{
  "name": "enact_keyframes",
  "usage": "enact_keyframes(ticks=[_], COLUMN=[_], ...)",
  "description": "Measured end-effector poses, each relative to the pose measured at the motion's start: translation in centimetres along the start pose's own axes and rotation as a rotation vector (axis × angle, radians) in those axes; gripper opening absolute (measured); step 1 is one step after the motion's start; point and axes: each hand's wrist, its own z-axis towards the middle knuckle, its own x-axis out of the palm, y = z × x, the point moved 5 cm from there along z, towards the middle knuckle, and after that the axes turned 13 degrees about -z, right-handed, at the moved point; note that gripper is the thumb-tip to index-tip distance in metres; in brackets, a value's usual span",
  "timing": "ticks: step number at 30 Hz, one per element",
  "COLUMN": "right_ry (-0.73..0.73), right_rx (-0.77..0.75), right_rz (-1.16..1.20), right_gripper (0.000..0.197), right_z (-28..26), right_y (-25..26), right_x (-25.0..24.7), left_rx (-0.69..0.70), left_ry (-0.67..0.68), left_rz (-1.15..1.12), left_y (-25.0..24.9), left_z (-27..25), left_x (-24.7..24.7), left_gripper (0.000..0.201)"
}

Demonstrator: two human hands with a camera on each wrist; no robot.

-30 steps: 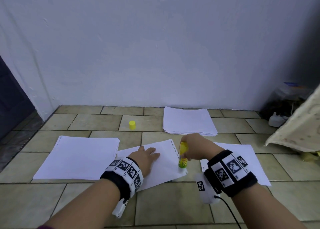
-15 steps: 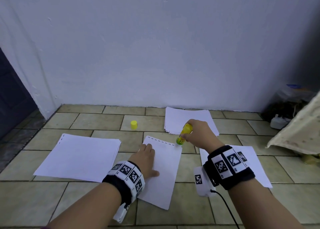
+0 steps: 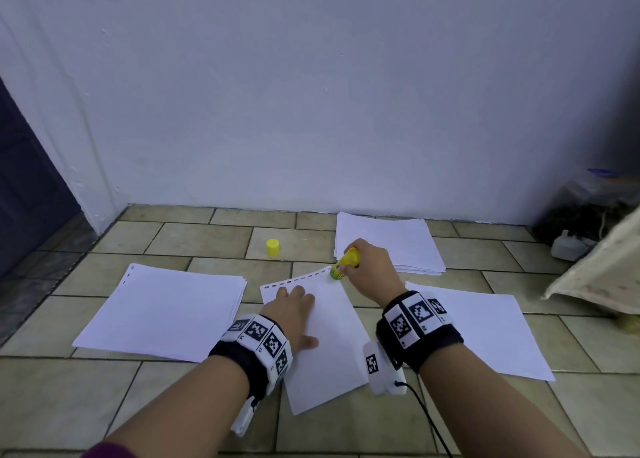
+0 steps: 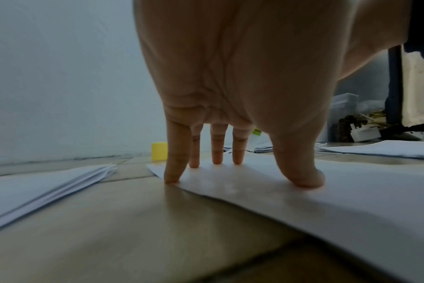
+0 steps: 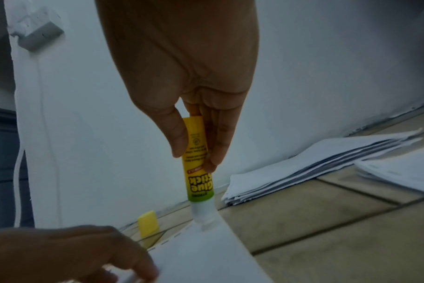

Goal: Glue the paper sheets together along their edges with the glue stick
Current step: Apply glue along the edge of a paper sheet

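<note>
A single sheet [image 3: 322, 336] with a perforated far edge is laid askew on the tiled floor [image 3: 194, 405], between the paper stacks. It is pinned by the left hand [image 3: 291, 308], whose straight, spread fingers [image 4: 177, 153] and thumb are pressed onto the paper near its far left corner. A yellow and green glue stick [image 5: 197, 164] is gripped by the right hand [image 3: 370, 267] between thumb and fingers, tip down and slightly tilted; its white glue end is set on the sheet's far right corner, by the perforations. A yellow cap [image 3: 273, 248] is stood upright on the floor beyond the sheet, well apart from the stick. One stack [image 3: 162, 312] is placed left of the sheet, a second stack [image 3: 391, 243] against the far wall behind the right hand, and a further stack [image 3: 485, 333] lies at the right. Clutter is seen in the far right corner, too dim to be identified.
</note>
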Motion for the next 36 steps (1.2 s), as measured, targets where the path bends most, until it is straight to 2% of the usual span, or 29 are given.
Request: enact_keyframes(ticks=[5,9,13,21,23,25,28,31,33,34,36], right_ry=[0.038,0.119,0.240,0.397,0.426,0.467,0.454,0.242,0.137,0.126,0.196], right_rx=[-0.029,-0.090,-0.158,-0.155,-0.157,-0.135,-0.010,0.162,0.239,0.267,0.320], right_rz=[-0.047,-0.182,-0.361,-0.456,-0.497,-0.477,-0.189,0.348,0.682,0.830,1.062], right_gripper=[0.025,0.031,0.032,0.035,0.032,0.025,0.016,0.015,0.010,0.009,0.013], right_z=[0.7,-0.1,-2.4,-7.6,-8.1,-8.2,-7.3,-6.5,-6.2,-6.0,-5.4], right_y=[1.1,1.0,0.8,-0.5,-0.8,-1.2,-2.7,-4.3,-5.0,-5.1,-4.9], right_x=[0.6,-0.4,-1.5,-2.5,-2.8,-3.1,-4.7,-7.2,-7.8,-7.5,-6.0], left_rx=[0.010,0.011,0.015,0.015,0.007,0.005,0.017,0.045,0.068,0.079,0.086], left_ry=[-0.005,-0.008,-0.006,0.000,0.019,0.037,0.076,0.107,0.079,0.061,0.041], left_rz=[0.022,0.032,0.051,0.085,0.109,0.153,0.234,0.243,0.192,0.151,0.056], left_y=[0.1,0.2,0.1,0.1,0.1,0.0,0.1,0.6,1.1,1.4,1.9], left_z=[0.0,-0.1,-0.1,0.0,0.1,0.2,0.4,0.3,0.1,0.0,-0.2], left_x=[-0.1,0.0,0.1,0.3,0.2,0.0,-0.6,-0.8,-1.0,-1.0,-0.9], left_gripper=[0.073,0.075,0.075,0.077,0.074,0.062,0.050,0.051,0.052,0.053,0.059])
